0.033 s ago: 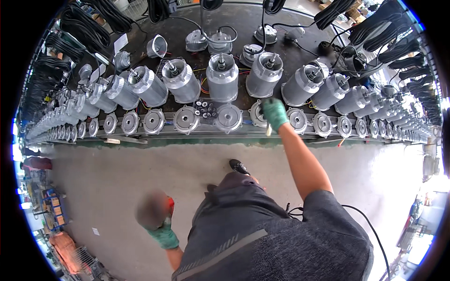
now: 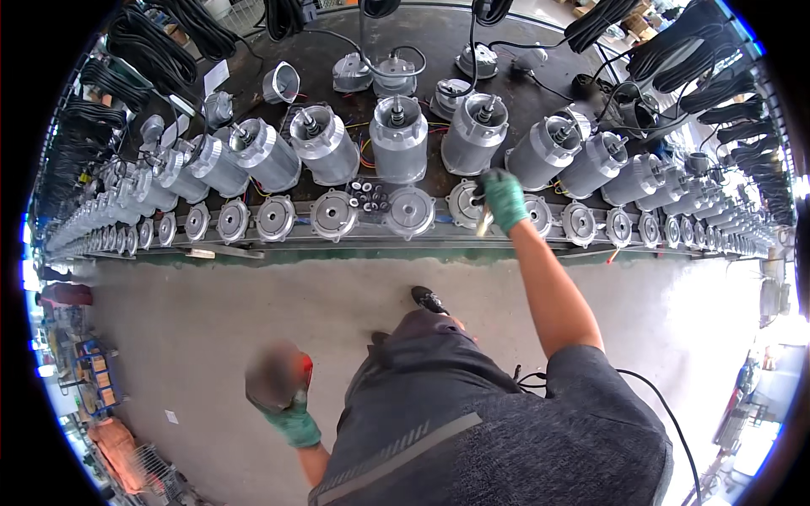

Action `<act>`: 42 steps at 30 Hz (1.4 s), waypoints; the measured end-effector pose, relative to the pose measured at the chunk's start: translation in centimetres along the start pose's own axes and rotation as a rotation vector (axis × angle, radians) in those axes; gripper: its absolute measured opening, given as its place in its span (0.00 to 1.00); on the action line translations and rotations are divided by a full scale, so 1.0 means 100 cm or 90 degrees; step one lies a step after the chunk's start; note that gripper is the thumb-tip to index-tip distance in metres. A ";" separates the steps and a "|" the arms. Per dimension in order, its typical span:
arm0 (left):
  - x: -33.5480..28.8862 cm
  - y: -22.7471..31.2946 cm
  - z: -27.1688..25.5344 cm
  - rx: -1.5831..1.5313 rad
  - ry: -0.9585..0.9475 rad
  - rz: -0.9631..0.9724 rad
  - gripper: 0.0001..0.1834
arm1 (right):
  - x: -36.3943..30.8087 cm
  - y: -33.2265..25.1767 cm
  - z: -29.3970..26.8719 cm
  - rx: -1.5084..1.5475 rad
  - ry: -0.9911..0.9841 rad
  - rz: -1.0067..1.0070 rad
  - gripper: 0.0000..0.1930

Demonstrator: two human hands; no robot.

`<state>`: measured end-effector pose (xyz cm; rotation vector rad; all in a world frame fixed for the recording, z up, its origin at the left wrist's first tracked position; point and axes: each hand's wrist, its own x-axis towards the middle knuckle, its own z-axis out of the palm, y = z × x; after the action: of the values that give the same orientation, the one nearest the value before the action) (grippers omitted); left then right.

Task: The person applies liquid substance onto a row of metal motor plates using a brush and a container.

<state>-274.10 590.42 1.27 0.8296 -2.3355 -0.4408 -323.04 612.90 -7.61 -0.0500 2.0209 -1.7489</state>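
The one view comes from the left of two fisheye cameras worn side by side on the person's head. It looks steeply down and forward past the chest, upright and unmirrored. The dark shirt (image 2: 523, 438) is very near the lens and fills the near middle; a shoe (image 2: 430, 298) and the floor (image 2: 202, 304) lie farther below. Across the far side stretches the bench (image 2: 430, 29), its row of motors (image 2: 399, 150) large in the middle and shrinking toward left and right as the lens bends it. Both the left hand (image 2: 291, 413) and the right hand (image 2: 499, 201) fall inside the round, black-cornered field.
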 end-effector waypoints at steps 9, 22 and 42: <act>0.022 0.004 0.016 0.046 0.005 0.106 0.16 | -0.005 -0.010 -0.054 -0.259 0.105 -0.215 0.13; 0.014 0.004 0.025 -0.040 -0.022 0.038 0.14 | 0.021 0.030 -0.038 -0.340 0.003 -0.116 0.09; 0.033 0.058 0.055 -0.129 -0.047 0.014 0.16 | -0.007 -0.064 -0.133 -0.470 -0.211 -0.169 0.10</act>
<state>-282.34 593.20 1.35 0.7018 -2.3179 -0.6963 -329.02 624.27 -0.21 -0.8111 2.3472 -0.9388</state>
